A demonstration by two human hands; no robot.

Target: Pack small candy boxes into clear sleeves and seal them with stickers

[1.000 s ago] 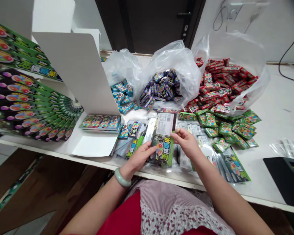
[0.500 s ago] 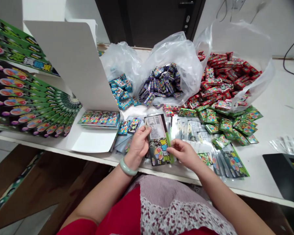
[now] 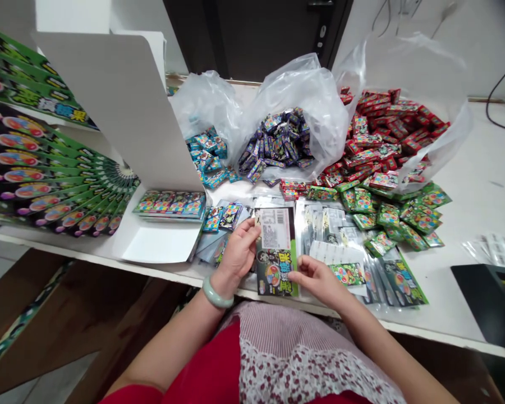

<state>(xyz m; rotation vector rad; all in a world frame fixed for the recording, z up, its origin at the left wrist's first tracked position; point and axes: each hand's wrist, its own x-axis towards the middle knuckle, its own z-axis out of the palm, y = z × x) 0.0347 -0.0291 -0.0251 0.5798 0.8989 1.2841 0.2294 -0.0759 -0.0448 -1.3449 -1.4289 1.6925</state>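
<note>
Between my hands is a black and green printed candy pouch [image 3: 274, 255] with a white label panel at its top. My left hand [image 3: 239, 249] pinches its left edge, thumb on the front. At the lower right edge, my right hand [image 3: 317, 279] grips it between thumb and fingers. Just right of it lie clear packets and a white sheet [image 3: 334, 253] with a green candy packet [image 3: 348, 274] on it. Left of my left hand, a blue packet [image 3: 212, 219] and a purple packet [image 3: 231, 215] rest on grey pouches.
An open white box [image 3: 160, 241] holds a row of small packets, beside fanned printed cartons [image 3: 37, 179]. Plastic bags behind hold blue packets [image 3: 208, 151], purple packets [image 3: 281, 140] and red packets [image 3: 379, 134]. Green packets [image 3: 416, 216] are heaped at right, near a black device [image 3: 488, 297].
The pouch has moved slightly down toward me and turned more upright and flat to view. Both hands keep hold of it. The white sheet at right now shows more.
</note>
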